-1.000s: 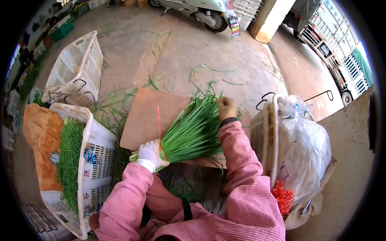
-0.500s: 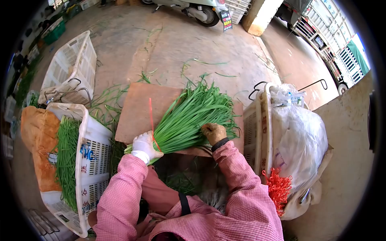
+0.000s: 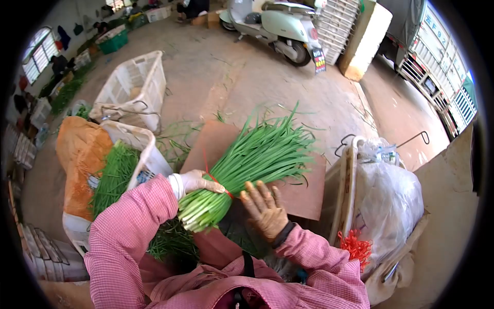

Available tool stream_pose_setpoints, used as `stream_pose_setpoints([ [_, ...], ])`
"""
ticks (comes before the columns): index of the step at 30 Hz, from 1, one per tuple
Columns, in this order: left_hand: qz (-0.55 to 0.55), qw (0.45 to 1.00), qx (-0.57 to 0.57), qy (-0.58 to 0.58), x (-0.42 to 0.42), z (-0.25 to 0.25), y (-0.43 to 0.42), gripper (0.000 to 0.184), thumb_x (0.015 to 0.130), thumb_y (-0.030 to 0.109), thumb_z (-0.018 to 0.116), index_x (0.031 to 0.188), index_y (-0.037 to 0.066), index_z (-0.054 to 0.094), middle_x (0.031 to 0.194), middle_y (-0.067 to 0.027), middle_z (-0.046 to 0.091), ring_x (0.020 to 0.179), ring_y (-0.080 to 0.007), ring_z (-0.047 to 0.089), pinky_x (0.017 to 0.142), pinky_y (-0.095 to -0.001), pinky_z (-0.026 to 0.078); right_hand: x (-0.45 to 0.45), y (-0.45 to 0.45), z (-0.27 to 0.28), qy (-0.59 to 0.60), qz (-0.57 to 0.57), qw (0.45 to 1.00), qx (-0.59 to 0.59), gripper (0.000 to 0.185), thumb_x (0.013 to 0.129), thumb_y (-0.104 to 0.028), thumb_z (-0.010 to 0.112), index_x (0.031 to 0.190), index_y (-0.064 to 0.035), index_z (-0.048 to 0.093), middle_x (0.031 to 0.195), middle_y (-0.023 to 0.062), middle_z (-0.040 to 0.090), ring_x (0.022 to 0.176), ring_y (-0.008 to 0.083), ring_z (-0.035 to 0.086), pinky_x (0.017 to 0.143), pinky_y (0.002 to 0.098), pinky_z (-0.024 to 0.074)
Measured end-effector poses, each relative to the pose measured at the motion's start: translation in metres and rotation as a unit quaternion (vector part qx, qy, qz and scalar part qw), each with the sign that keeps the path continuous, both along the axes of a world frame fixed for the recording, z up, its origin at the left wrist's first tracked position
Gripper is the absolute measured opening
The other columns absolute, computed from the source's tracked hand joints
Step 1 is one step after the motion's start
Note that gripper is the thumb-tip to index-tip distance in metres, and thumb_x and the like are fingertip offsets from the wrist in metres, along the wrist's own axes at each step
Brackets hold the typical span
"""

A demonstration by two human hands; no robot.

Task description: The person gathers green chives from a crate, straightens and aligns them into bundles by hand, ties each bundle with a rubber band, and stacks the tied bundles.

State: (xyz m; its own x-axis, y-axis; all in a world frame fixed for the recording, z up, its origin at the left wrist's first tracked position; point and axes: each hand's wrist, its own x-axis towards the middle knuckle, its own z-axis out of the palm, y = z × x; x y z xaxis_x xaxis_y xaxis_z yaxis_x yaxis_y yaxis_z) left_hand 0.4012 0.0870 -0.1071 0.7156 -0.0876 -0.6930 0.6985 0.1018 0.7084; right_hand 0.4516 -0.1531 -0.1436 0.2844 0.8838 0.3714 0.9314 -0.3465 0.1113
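A big bunch of green leafy stalks (image 3: 262,154) slants over a brown board (image 3: 303,193), its pale cut ends pointing down and left. Round the stalks near those ends runs a red tie (image 3: 228,191), with a loose end sticking up. My left hand (image 3: 198,183), in a white glove, grips the bunch beside the tie. To the right of the cut ends, my right hand (image 3: 266,212) is raised with its fingers spread, and nothing is in it. Its glove looks brown and stained.
At left, a white crate (image 3: 146,147) holds more green stalks (image 3: 116,177) beside orange cloth (image 3: 80,159). Another white crate (image 3: 131,85) stands behind. Right: a crate (image 3: 347,190) with plastic bags (image 3: 388,195) and red ties (image 3: 355,250). Farther off are a scooter (image 3: 288,31), a truck (image 3: 437,56) and people (image 3: 59,64).
The bunch's cut ends have lifted and swung toward me in my left hand. My right hand has left the leaves, moved down toward me and opened. The view has shifted, showing more background.
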Motion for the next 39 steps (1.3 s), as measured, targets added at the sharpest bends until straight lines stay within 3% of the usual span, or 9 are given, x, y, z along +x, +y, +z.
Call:
stream_pose_setpoints([
  [3, 0.056, 0.997, -0.041, -0.013, -0.053, 0.042, -0.005, 0.042, 0.072, 0.017, 0.065, 0.107, 0.001, 0.049, 0.095, -0.0076, 0.058, 0.084, -0.0166, 0.057, 0.075, -0.0283, 0.046, -0.014, 0.056, 0.028, -0.050, 0.119, 0.980, 0.149, 0.046, 0.078, -0.016, 0.039, 0.124, -0.0146, 0.037, 0.132, 0.0032, 0.032, 0.125, 0.0208, 0.026, 0.104, 0.0441, 0.0050],
  [6, 0.149, 0.968, -0.192, -0.060, -0.129, 0.118, 0.005, 0.045, 0.083, 0.028, 0.052, 0.120, 0.005, 0.041, 0.114, -0.0082, 0.051, 0.102, -0.0189, 0.050, 0.088, -0.0321, 0.041, -0.024, 0.084, 0.111, -0.014, 0.244, 0.963, 0.114, 0.057, 0.072, -0.020, 0.052, 0.125, -0.0126, 0.035, 0.117, 0.0052, 0.046, 0.111, 0.0221, 0.042, 0.099, 0.0436, 0.0232],
  [8, 0.269, 0.927, -0.190, -0.178, -0.214, 0.090, 0.102, 0.049, 0.085, 0.033, 0.047, 0.125, 0.007, 0.037, 0.124, -0.0103, 0.042, 0.109, -0.0216, 0.046, 0.093, -0.0353, 0.037, -0.038, 0.106, 0.155, 0.145, 0.315, 0.914, 0.210, 0.087, 0.043, -0.021, 0.078, 0.120, -0.0071, 0.040, 0.107, 0.0118, 0.051, 0.101, 0.0268, 0.048, 0.093, 0.0399, 0.0332],
  [13, 0.199, 0.827, 0.360, -0.383, -0.285, 0.192, 0.031, 0.098, 0.064, 0.059, 0.060, 0.133, 0.004, 0.018, 0.126, -0.0144, 0.039, 0.118, -0.0237, 0.036, 0.099, -0.0351, 0.025, -0.089, 0.164, 0.198, 0.620, 0.455, 0.618, 0.166, 0.066, 0.058, -0.022, 0.078, 0.111, -0.0015, 0.047, 0.102, 0.0093, 0.057, 0.093, 0.0179, 0.054, 0.080, 0.0299, 0.0430],
  [23, 0.423, 0.827, -0.042, -0.368, -0.328, 0.031, -0.101, 0.087, 0.058, 0.031, 0.074, 0.128, 0.004, 0.028, 0.118, -0.0096, 0.046, 0.106, -0.0222, 0.046, 0.089, -0.0345, 0.037, -0.184, 0.156, 0.164, 0.869, 0.346, 0.324, 0.141, 0.067, 0.079, -0.028, 0.060, 0.128, 0.0000, 0.024, 0.114, 0.0100, 0.046, 0.099, 0.0184, 0.048, 0.086, 0.0282, 0.0409],
  [28, 0.435, 0.818, -0.065, -0.371, -0.334, 0.030, -0.117, 0.082, 0.059, 0.033, 0.073, 0.125, 0.003, 0.034, 0.113, -0.0098, 0.049, 0.099, -0.0217, 0.051, 0.084, -0.0347, 0.043, -0.180, 0.197, 0.137, 0.824, 0.371, 0.388, 0.180, 0.039, 0.089, -0.035, 0.039, 0.103, -0.0007, 0.053, 0.087, 0.0061, 0.058, 0.078, 0.0127, 0.055, 0.071, 0.0248, 0.0456],
  [30, 0.431, 0.817, -0.062, -0.378, -0.338, 0.024, -0.118, 0.079, 0.060, 0.032, 0.073, 0.123, 0.003, 0.036, 0.112, -0.0101, 0.050, 0.098, -0.0219, 0.052, 0.083, -0.0350, 0.043, -0.170, 0.217, 0.130, 0.658, 0.337, 0.620, 0.263, 0.033, 0.090, -0.028, 0.041, 0.084, -0.0016, 0.061, 0.065, 0.0049, 0.057, 0.056, 0.0102, 0.051, 0.052, 0.0229, 0.0421],
  [32, 0.470, 0.792, -0.087, -0.380, -0.343, 0.022, -0.122, 0.076, 0.061, 0.031, 0.072, 0.122, 0.002, 0.037, 0.111, -0.0104, 0.051, 0.098, -0.0221, 0.052, 0.083, -0.0353, 0.044, -0.151, 0.229, 0.131, 0.654, 0.210, 0.682, 0.250, 0.026, 0.088, -0.022, 0.046, 0.084, -0.0018, 0.061, 0.058, 0.0024, 0.052, 0.045, 0.0072, 0.043, 0.043, 0.0206, 0.0355],
  [39, 0.491, 0.783, -0.140, -0.355, -0.350, 0.012, -0.118, 0.075, 0.063, 0.031, 0.067, 0.125, 0.006, 0.033, 0.112, -0.0092, 0.049, 0.097, -0.0208, 0.051, 0.083, -0.0338, 0.043, -0.142, 0.164, 0.160, 0.671, 0.378, 0.594, 0.233, 0.025, 0.077, -0.012, 0.062, 0.099, -0.0007, 0.059, 0.068, 0.0004, 0.055, 0.061, 0.0061, 0.049, 0.050, 0.0199, 0.0392],
])
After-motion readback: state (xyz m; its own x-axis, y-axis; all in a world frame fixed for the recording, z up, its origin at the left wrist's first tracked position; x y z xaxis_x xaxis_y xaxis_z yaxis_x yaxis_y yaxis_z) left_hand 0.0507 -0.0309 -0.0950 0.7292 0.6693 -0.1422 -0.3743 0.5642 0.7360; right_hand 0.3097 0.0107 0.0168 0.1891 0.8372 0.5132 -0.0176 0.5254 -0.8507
